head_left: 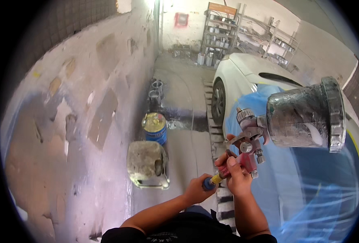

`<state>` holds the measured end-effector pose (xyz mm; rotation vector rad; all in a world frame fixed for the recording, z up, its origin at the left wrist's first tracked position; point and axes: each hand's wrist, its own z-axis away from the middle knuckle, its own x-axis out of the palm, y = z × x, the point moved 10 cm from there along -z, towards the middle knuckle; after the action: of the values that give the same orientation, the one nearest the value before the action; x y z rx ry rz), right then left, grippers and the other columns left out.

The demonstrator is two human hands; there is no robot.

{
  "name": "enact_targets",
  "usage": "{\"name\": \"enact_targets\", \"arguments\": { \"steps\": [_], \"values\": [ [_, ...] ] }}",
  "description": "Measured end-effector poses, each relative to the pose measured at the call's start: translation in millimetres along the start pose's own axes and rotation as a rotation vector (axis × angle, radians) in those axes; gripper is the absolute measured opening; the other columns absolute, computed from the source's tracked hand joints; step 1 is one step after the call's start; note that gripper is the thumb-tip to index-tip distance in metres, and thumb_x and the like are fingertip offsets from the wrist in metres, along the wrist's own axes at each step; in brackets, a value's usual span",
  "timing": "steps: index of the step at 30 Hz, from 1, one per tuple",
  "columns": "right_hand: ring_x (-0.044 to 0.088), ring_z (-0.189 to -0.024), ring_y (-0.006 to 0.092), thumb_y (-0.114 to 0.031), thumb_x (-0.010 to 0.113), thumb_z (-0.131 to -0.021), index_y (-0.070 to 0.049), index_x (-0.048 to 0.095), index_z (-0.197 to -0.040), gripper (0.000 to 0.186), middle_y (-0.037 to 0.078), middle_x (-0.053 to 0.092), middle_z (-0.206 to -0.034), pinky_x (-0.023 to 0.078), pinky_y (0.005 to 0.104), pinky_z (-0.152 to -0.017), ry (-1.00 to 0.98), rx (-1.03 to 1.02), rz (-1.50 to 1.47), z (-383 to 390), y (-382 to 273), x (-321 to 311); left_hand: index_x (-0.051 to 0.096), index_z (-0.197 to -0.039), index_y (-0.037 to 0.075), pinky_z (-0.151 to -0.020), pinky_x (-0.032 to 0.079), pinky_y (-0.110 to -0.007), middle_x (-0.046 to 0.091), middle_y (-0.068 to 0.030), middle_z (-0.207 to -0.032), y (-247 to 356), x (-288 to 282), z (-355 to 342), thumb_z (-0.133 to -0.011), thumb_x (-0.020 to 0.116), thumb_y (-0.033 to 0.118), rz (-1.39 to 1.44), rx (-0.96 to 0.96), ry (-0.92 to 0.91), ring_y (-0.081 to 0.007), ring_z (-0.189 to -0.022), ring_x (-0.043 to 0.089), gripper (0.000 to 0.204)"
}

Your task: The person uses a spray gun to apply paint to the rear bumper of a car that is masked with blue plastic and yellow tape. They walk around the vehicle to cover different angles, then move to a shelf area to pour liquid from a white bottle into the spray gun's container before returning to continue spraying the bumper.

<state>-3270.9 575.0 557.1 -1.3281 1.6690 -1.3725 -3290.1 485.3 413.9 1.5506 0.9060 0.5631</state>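
Observation:
A spray gun [252, 133] with a red handle is in front of me, tilted so that its large paint-smeared cup [297, 117] points to the right. My right hand [240, 178] is closed around the gun's handle, the thumb lying along it. At the handle's lower end there is a yellow fitting [216, 179], with a blue air hose coupler [207, 184] against it. My left hand [197, 190] is closed on this coupler. Whether the coupler is locked onto the fitting, I cannot tell. My right fingertips are partly hidden behind the gun.
On the right stands a white car [244, 67] partly covered in blue masking film [264, 186]. A worn stool [145, 158] and a blue can [155, 131] stand by the stained wall [102, 73] on the left. Shelves [219, 40] with several cans are at the back.

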Motion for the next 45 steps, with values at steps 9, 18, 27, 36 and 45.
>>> {"name": "enact_targets", "arguments": {
  "steps": [9,18,27,36,45],
  "values": [
    [0.051,-0.061,0.0148,-0.025,0.051,-0.091,0.000,0.029,-0.135,0.055,0.020,0.040,-0.133,0.047,0.0320,-0.056,-0.038,-0.199,-0.133,-219.0,0.5,-20.5,0.058,-0.098,0.007,-0.063,0.049,-0.032,0.062,-0.0109,-0.076,9.5,-38.4,-219.9,-0.073,0.074,0.017,-0.015,0.148,0.082,-0.0222,-0.066,0.062,0.031],
    [0.044,-0.050,0.0056,-0.037,0.050,-0.093,-0.002,0.046,-0.122,0.046,0.001,0.054,-0.066,0.034,0.0204,-0.044,0.061,-0.153,0.079,-441.3,79.3,-12.4,0.055,-0.109,0.007,-0.072,0.049,-0.037,0.061,-0.0157,-0.091,-51.1,-95.6,-438.6,-0.075,0.073,0.030,-0.042,0.135,-0.057,-0.0274,-0.082,0.062,0.045],
    [0.047,-0.044,0.0120,-0.044,0.056,-0.089,-0.008,0.056,-0.090,0.037,0.002,0.050,-0.054,0.037,0.0263,-0.041,0.048,0.825,0.320,-516.9,432.2,-103.8,0.045,-0.127,-0.004,-0.090,0.045,-0.038,0.047,-0.0234,-0.127,-295.8,-149.9,-439.2,-0.078,0.066,0.048,-0.153,-0.392,-0.384,-0.0319,-0.110,0.053,0.074],
    [0.051,-0.048,0.0139,-0.045,0.061,-0.084,-0.009,0.052,-0.091,0.038,0.005,0.054,-0.060,0.037,0.0273,-0.041,-0.111,1.067,0.309,-623.2,514.5,-98.2,0.054,-0.120,-0.003,-0.088,0.046,-0.038,0.061,-0.0218,-0.109,-440.2,-238.5,-402.8,-0.077,0.062,0.050,-0.318,-0.924,-0.136,-0.0327,-0.102,0.059,0.068],
    [0.047,-0.044,0.0108,-0.037,0.059,-0.088,-0.011,0.055,-0.102,0.030,0.002,0.051,-0.055,0.033,0.0265,-0.038,0.013,0.747,0.132,-757.7,535.2,-111.3,0.051,-0.121,-0.003,-0.085,0.047,-0.035,0.064,-0.0169,-0.105,-436.2,-242.5,-532.1,-0.084,0.062,0.039,-0.242,-0.868,0.088,-0.0260,-0.098,0.061,0.058]
  ]
}}
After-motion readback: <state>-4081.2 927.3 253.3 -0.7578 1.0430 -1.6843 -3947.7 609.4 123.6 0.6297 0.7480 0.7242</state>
